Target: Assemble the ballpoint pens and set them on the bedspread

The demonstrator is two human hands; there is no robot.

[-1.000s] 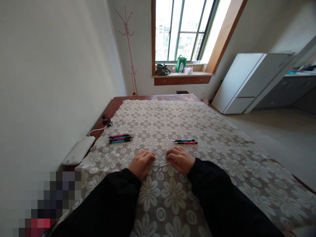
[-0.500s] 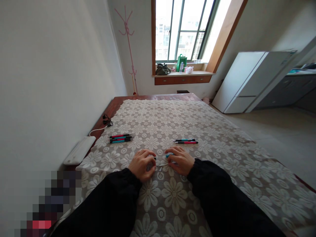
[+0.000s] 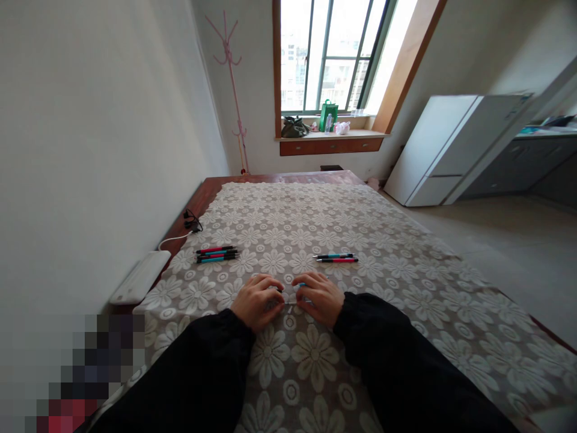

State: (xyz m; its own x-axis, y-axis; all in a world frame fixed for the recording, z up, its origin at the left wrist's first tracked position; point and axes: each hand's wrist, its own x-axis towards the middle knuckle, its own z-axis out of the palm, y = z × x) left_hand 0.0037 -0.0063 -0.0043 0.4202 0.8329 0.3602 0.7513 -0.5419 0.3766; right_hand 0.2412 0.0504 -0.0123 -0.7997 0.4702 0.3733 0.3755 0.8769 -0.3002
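My left hand (image 3: 258, 302) rests over the lace tablecloth (image 3: 314, 355), its fingers curled round a small dark pen part (image 3: 280, 291) that barely shows. Facing it, my right hand (image 3: 321, 299) pinches a teal pen part (image 3: 301, 285), mostly covered by the fingers. A thin pale piece (image 3: 291, 304) spans the gap between the two thumbs; its kind is unclear. Just below lies a small silvery piece (image 3: 289, 310) on the cloth. Several red, teal and black pens (image 3: 217, 255) lie bunched beyond my left hand. Two pens, teal (image 3: 334, 256) and red (image 3: 338, 260), lie beyond my right.
Along the wall at the left table edge sits a white power strip (image 3: 140, 278) with a black plug and cable (image 3: 193, 221). Farther off stand a pink coat rack (image 3: 233, 78), a windowsill with bags (image 3: 329, 115) and a white fridge (image 3: 433, 150).
My right hand has moved left with the teal part, closer to my left hand, narrowing the gap. The whole view has shifted slightly; the pens on the cloth lie as before.
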